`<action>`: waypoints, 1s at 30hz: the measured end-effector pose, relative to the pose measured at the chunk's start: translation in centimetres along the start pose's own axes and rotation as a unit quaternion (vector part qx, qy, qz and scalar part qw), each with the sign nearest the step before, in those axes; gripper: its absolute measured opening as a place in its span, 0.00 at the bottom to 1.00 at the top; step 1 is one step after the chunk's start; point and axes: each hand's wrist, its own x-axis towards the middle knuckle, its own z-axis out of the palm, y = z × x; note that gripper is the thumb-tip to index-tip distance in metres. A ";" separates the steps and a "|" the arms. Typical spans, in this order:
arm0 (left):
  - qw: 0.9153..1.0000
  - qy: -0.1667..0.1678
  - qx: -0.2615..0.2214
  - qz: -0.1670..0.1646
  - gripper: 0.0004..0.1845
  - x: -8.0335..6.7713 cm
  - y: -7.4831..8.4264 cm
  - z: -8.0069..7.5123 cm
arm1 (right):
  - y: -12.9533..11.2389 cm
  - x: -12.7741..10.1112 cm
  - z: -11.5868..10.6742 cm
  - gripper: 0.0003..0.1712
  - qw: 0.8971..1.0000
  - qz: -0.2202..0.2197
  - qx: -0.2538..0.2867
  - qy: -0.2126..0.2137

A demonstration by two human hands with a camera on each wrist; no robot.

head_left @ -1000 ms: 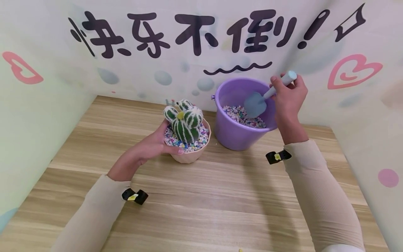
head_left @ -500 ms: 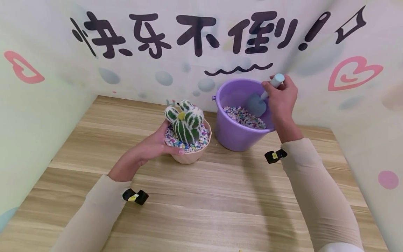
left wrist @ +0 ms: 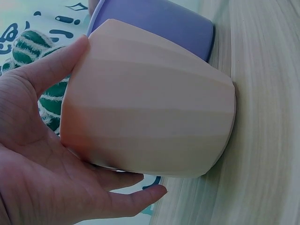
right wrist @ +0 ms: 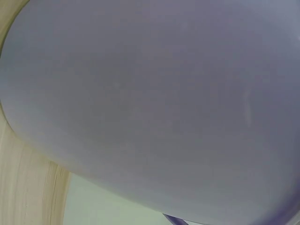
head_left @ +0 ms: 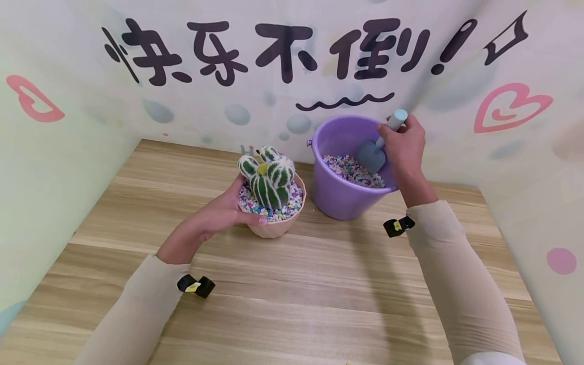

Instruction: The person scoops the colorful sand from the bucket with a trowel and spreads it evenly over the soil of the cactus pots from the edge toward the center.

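Observation:
A pink pot (head_left: 274, 228) (left wrist: 150, 117) stands on the wooden table (head_left: 292, 294), with a green striped cactus (head_left: 268, 177) (left wrist: 33, 51) set in coloured pebbles (head_left: 292, 200). My left hand (head_left: 219, 213) (left wrist: 42, 178) grips the pot's near left side, thumb on the rim. To the right stands a purple bucket (head_left: 339, 195) (left wrist: 154, 23) (right wrist: 150, 103) part-filled with coloured pebbles (head_left: 351, 170). My right hand (head_left: 403, 147) holds a small light blue shovel (head_left: 374, 152) by its handle, blade down inside the bucket just above the pebbles.
Printed walls with black lettering and pink hearts close in the table at the back, left and right. Bare wood lies between me and the pot. The right wrist view shows only the bucket's purple wall, very close.
My right hand has moved left and down, lowering the shovel's blade deeper into the bucket toward the pebbles. The left hand and the pot have stayed put.

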 end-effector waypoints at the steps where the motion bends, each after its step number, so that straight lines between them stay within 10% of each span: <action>1: 1.000 0.000 0.000 0.000 0.65 0.0 0.0 0.0 | 0.0 -0.1 0.0 0.15 1.000 -0.002 -0.001 -0.003; 30: 1.000 -0.003 -0.010 0.001 0.64 -0.1 -0.1 0.0 | 0.2 -0.3 0.4 0.20 0.985 -0.041 -0.135 -0.103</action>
